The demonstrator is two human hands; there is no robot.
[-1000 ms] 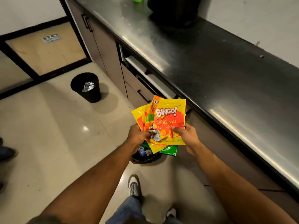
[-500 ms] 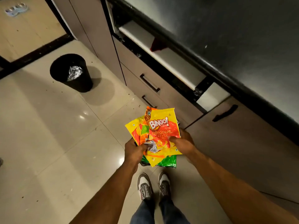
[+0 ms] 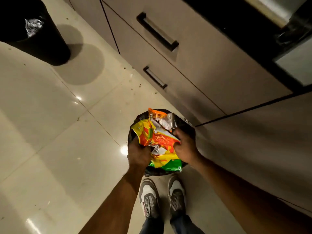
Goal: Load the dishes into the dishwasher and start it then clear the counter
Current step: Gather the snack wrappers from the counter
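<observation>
Chip bags (image 3: 157, 141) sit between the two hands, bunched up, right over a small black bin (image 3: 133, 127) on the floor. On their left, the left hand (image 3: 137, 153) curls its fingers around the crinkled edge. On their right, the right hand (image 3: 184, 146) pinches the other side, thumb on top. A green bag (image 3: 170, 165) pokes out just below both hands.

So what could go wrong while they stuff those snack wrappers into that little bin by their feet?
The wrappers fan out nearly as wide as the lined bin, so some may slide over the rim onto the floor. Both hands, left and right, press from above; the bin could tip toward the shoes.
</observation>
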